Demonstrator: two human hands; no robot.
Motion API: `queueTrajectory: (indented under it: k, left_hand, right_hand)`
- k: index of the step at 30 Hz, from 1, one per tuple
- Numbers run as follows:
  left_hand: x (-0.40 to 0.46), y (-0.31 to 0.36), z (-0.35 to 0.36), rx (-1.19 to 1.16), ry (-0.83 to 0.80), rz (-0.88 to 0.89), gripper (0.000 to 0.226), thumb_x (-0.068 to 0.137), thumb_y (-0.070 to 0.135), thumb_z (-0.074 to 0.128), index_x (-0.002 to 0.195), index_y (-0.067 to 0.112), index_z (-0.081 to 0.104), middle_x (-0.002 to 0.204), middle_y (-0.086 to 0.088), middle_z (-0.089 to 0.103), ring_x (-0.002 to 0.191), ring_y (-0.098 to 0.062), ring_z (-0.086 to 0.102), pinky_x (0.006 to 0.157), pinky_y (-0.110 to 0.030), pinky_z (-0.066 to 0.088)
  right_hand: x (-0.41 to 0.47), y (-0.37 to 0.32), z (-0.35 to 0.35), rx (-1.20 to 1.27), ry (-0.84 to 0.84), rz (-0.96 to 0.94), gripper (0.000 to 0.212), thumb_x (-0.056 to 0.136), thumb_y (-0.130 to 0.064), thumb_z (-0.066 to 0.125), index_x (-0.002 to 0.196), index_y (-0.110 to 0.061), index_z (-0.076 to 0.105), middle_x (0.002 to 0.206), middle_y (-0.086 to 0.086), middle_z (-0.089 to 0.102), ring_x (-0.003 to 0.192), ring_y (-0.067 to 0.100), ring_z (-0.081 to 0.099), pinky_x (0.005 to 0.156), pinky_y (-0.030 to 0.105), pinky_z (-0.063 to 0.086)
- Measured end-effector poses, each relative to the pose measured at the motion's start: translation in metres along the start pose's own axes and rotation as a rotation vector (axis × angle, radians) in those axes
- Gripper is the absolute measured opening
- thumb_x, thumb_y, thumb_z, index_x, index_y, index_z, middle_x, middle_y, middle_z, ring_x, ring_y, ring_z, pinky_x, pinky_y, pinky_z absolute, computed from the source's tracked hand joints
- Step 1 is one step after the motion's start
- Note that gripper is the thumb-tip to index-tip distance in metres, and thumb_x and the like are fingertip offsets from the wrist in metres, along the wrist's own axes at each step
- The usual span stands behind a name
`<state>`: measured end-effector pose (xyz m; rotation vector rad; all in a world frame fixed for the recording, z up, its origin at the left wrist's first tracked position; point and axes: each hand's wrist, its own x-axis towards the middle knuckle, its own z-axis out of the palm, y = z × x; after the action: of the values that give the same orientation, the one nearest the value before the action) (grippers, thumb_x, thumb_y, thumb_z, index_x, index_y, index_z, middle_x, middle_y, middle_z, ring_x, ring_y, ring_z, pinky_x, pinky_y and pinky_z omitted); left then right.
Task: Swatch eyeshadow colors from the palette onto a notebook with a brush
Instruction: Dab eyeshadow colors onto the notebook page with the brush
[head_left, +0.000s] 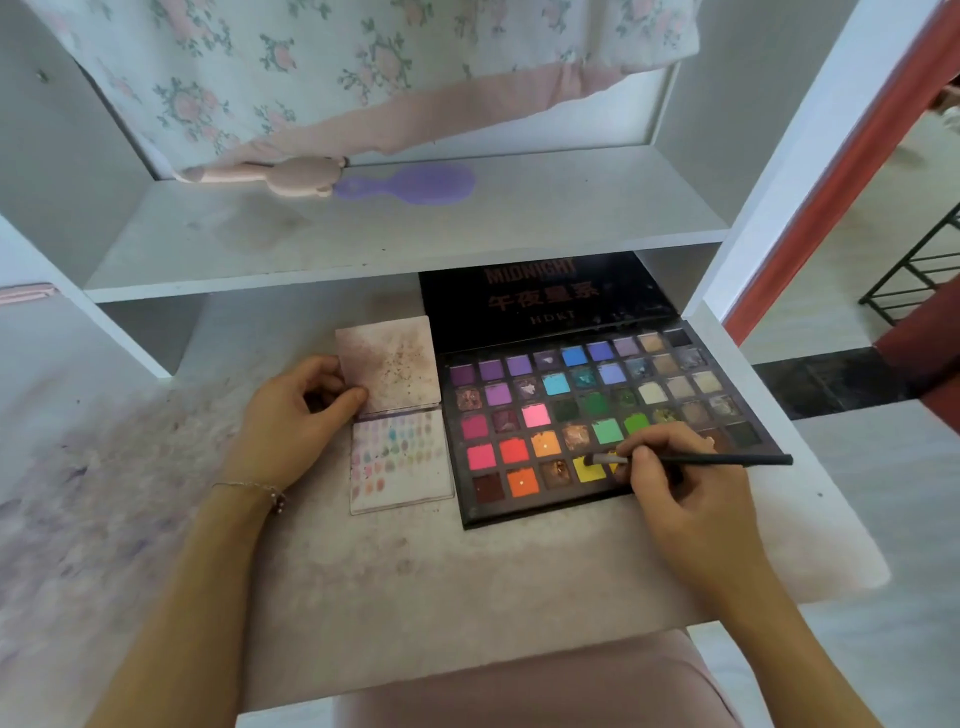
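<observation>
Head-worn view, downward, close over desk (467, 571)

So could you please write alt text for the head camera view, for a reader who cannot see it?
The right hand holds a thin black brush with its tip on a yellow pan of an open multicolour eyeshadow palette. The left hand pinches the raised cover of a small notebook, whose lower page carries rows of colour swatches.

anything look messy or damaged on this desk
Yes. Several pans in the black eyeshadow palette look cracked and crumbled, such as the brown one in the front row. Purple powder stains smear the white desk on the left.
</observation>
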<state>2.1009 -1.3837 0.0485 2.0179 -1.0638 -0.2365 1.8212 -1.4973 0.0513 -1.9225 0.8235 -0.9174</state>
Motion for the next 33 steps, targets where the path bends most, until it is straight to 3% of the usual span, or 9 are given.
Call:
queueTrajectory:
  k: [3,14,16,20,22,25,29,33]
  left_hand:
    - [0.000,-0.001,0.000,-0.005,0.012,0.005,0.018,0.079,0.010,0.067,0.088,0.022,0.057,0.073,0.013,0.058,0.069,-0.009,0.055,0.066,-0.015,0.039]
    - [0.000,-0.002,0.002,-0.006,0.023,-0.012,0.018,0.079,0.010,0.068,0.090,0.019,0.058,0.075,0.012,0.058,0.072,-0.005,0.055,0.061,0.002,0.036]
    - [0.000,-0.002,0.002,-0.005,0.020,-0.012,0.017,0.079,0.011,0.068,0.090,0.020,0.057,0.075,0.013,0.058,0.072,-0.004,0.055,0.063,-0.002,0.038]
    - [0.000,-0.003,0.001,-0.002,0.008,-0.021,0.016,0.079,0.013,0.067,0.091,0.020,0.058,0.075,0.012,0.059,0.072,-0.006,0.055,0.066,-0.012,0.037]
    - [0.000,-0.002,0.001,-0.002,0.005,-0.018,0.016,0.079,0.013,0.067,0.091,0.020,0.058,0.075,0.011,0.059,0.072,-0.007,0.055,0.066,-0.013,0.038]
    - [0.000,-0.001,0.001,-0.004,-0.005,-0.017,0.016,0.080,0.013,0.066,0.091,0.022,0.058,0.076,0.010,0.060,0.073,-0.010,0.056,0.066,-0.014,0.039]
    - [0.000,-0.002,0.002,0.002,-0.001,-0.028,0.016,0.081,0.015,0.066,0.092,0.020,0.057,0.077,0.009,0.058,0.074,-0.011,0.055,0.066,-0.014,0.038]
    - [0.000,-0.004,0.001,0.006,-0.012,-0.012,0.014,0.081,0.016,0.066,0.090,0.023,0.058,0.077,0.008,0.060,0.074,-0.011,0.057,0.066,-0.017,0.041]
  right_hand:
    - [-0.001,0.002,0.000,-0.041,-0.009,-0.001,0.032,0.086,-0.001,0.053,0.073,-0.031,0.055,0.081,-0.014,0.062,0.069,0.004,0.061,0.053,0.009,0.046]
    - [0.001,-0.002,0.000,-0.021,-0.004,0.014,0.018,0.078,-0.018,0.046,0.070,-0.032,0.052,0.073,-0.013,0.063,0.069,0.002,0.060,0.051,0.005,0.042]
    - [0.000,-0.002,-0.001,-0.006,0.011,0.022,0.017,0.078,-0.017,0.045,0.070,-0.031,0.052,0.077,-0.012,0.062,0.067,0.003,0.060,0.049,0.006,0.041]
    - [0.001,-0.004,0.001,0.018,0.037,0.010,0.016,0.079,-0.017,0.046,0.072,-0.029,0.054,0.060,0.000,0.059,0.061,0.011,0.057,0.047,0.016,0.044]
    - [0.002,-0.009,0.007,0.055,0.026,0.010,0.016,0.079,-0.017,0.046,0.073,-0.027,0.055,0.067,0.003,0.059,0.060,0.014,0.055,0.049,0.021,0.044]
    - [0.005,-0.018,0.022,0.106,-0.018,-0.015,0.015,0.080,-0.015,0.046,0.074,-0.026,0.055,0.078,0.001,0.059,0.058,0.016,0.053,0.049,0.021,0.042]
    - [0.012,-0.031,0.050,0.209,-0.152,0.020,0.011,0.081,-0.018,0.053,0.079,-0.030,0.053,0.076,-0.007,0.061,0.061,0.011,0.058,0.053,0.021,0.049]
    - [0.018,-0.041,0.077,0.164,-0.252,-0.025,0.020,0.086,-0.015,0.058,0.078,-0.033,0.052,0.077,-0.008,0.061,0.065,0.004,0.058,0.054,0.013,0.047]
